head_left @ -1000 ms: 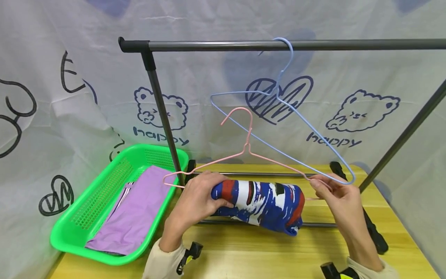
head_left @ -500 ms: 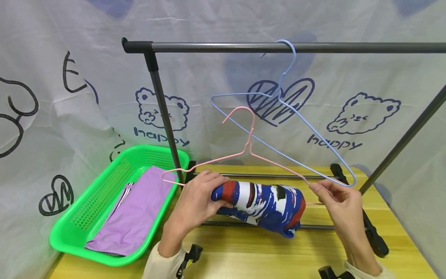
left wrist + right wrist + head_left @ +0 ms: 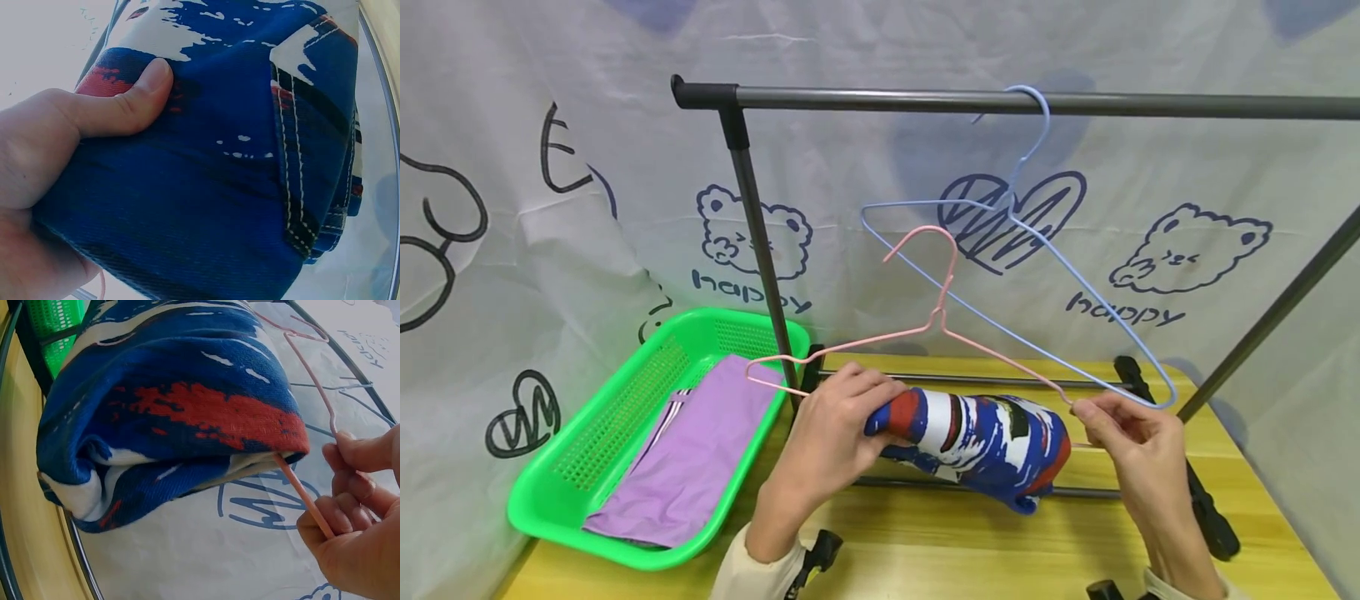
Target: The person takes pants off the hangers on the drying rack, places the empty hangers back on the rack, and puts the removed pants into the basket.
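A pair of blue, white and red patterned pants (image 3: 977, 437) is folded over the bottom bar of a pink wire hanger (image 3: 938, 310). My left hand (image 3: 835, 433) grips the left part of the pants; in the left wrist view its thumb lies on top of the cloth near a stitched pocket. Pinched between the fingers and thumb of my right hand (image 3: 1142, 450) is the hanger's right end. The right wrist view shows the hanger's bar (image 3: 306, 497) coming out of the fold towards the right palm (image 3: 350, 556). The hanger's hook points up and bears on nothing.
A blue wire hanger (image 3: 1047, 121) hangs from the dark rack's top bar (image 3: 865, 100), just behind the pink one. At left stands a green basket (image 3: 651, 558) with folded purple clothing (image 3: 700, 458) inside. The rack stands on a yellow wooden table (image 3: 917, 542) before a printed cloth.
The head view has shifted slightly, so rack, hangers and hands sit a little further right. Both hands keep their hold on the pants and pink hanger.
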Demonstrator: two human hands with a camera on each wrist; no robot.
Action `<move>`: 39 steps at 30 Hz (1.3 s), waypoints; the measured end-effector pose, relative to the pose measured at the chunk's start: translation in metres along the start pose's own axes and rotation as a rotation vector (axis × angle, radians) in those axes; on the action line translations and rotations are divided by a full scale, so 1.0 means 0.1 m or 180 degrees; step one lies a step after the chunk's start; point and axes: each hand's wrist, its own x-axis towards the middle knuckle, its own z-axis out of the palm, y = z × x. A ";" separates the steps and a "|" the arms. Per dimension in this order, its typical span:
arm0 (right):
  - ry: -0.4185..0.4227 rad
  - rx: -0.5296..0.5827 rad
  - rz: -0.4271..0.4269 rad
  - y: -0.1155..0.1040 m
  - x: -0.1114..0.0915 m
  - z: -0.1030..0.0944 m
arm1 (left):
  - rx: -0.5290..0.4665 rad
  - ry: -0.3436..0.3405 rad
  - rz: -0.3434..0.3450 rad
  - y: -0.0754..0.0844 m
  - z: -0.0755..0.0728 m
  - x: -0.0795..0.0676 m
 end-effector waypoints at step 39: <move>0.0095 -0.0968 -0.0423 -0.02 -0.10 0.15 | 0.0477 0.0296 0.0373 0.19 -0.01 0.00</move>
